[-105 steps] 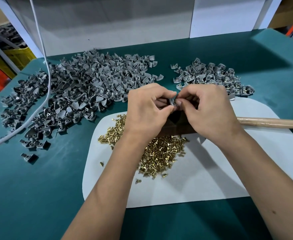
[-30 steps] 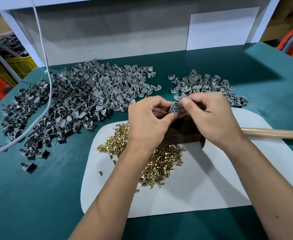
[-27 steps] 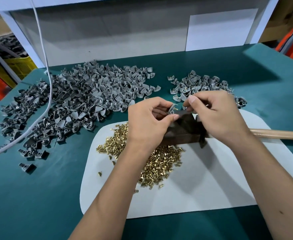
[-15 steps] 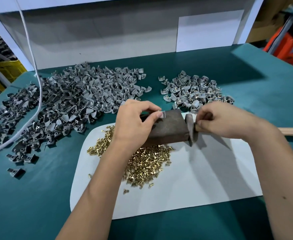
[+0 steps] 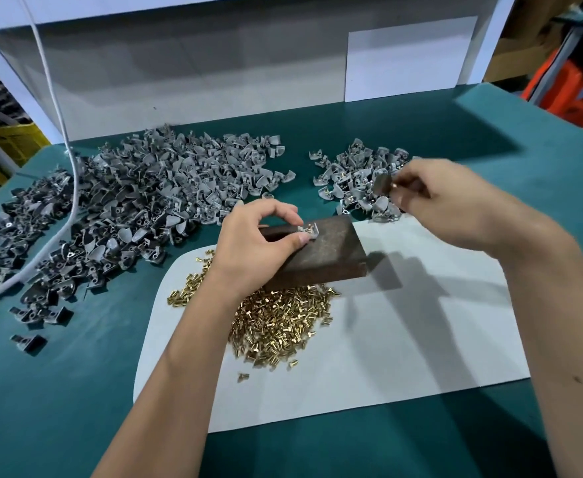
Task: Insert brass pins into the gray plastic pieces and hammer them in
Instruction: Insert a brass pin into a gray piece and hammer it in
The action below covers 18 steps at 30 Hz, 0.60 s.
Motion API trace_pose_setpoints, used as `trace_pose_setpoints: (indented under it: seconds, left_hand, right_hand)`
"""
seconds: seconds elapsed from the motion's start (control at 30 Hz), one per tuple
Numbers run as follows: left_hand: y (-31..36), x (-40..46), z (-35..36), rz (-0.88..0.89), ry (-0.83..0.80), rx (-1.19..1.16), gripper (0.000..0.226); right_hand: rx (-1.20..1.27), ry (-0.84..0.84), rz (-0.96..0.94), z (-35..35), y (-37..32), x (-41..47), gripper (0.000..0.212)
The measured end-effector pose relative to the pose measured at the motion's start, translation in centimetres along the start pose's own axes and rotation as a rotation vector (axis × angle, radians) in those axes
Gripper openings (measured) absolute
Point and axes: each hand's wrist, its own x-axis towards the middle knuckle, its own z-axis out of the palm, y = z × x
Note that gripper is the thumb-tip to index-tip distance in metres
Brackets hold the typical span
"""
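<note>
Left hand (image 5: pixel 255 250) pinches a gray plastic piece (image 5: pixel 309 231) with a brass pin on the dark block (image 5: pixel 321 251). At two o'clock, right hand (image 5: pixel 452 201) grips the raised hammer (image 5: pixel 384 183). Loose pins (image 5: pixel 279 319) lie at six o'clock.

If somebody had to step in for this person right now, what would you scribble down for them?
Left hand: pinches one gray plastic piece with a brass pin in it, on the dark block.
Right hand: grips the hammer, raised above the block; head blurred.
Loose brass pins lie heaped on the white mat.
Big pile of gray pieces sits left, small pile with brass showing at the back.
Next: strike this pin, then work through the big pile.
</note>
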Motion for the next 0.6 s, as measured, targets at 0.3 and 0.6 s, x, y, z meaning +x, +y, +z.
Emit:
trace_pose_setpoints:
  seconds: [0.3,0.6]
  left_hand:
    - [-0.1,0.0,0.1,-0.053,-0.002,-0.055,0.007]
    - [-0.5,0.3,0.1,-0.097,0.001,-0.144,0.011]
  right_hand:
    - [-0.044,-0.047,-0.193,2.6,-4.9,-0.3,0.033]
    - [-0.145,0.145,-0.233,3.3,-5.7,-1.1,0.025]
